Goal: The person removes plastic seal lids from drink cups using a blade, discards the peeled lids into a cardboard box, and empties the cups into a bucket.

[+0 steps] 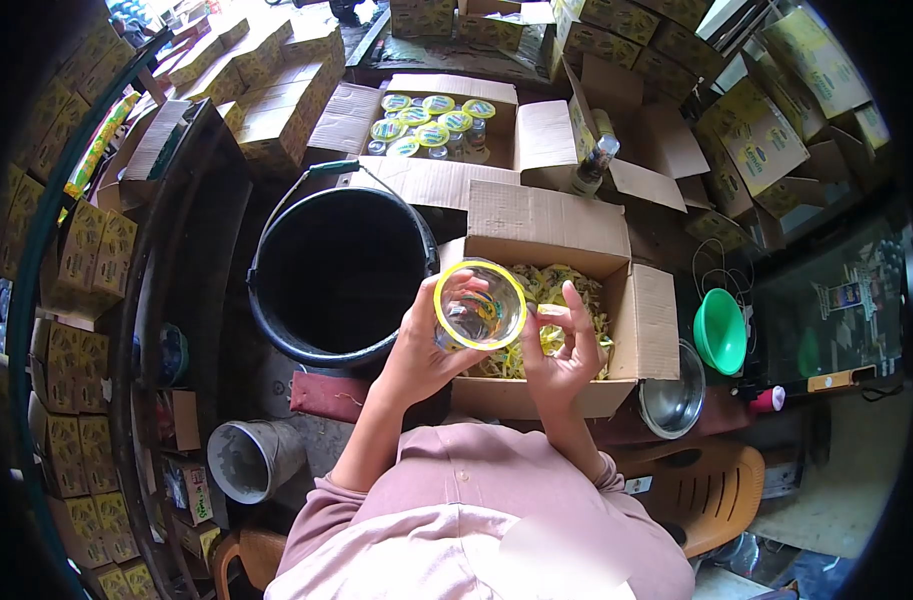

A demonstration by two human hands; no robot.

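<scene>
A clear cup with a yellow rim (480, 346) is in my left hand (423, 345), its open mouth tilted up toward the camera. The fingers of that hand wrap round the cup's left side and underside. Just right of the cup is my right hand (564, 352), with its index finger raised and its thumb and another finger close together near the rim. Whether anything is between them is too small to tell. Behind and below the hands stands an open cardboard box (655, 322) holding many yellow printed pieces (588, 290).
A large black bucket (341, 270) stands left of the box. Farther back, an open carton (416, 183) holds several yellow-lidded containers (431, 133). At right are a green bowl (720, 332) and a metal bowl (673, 392); a grey bucket (251, 462) is at lower left.
</scene>
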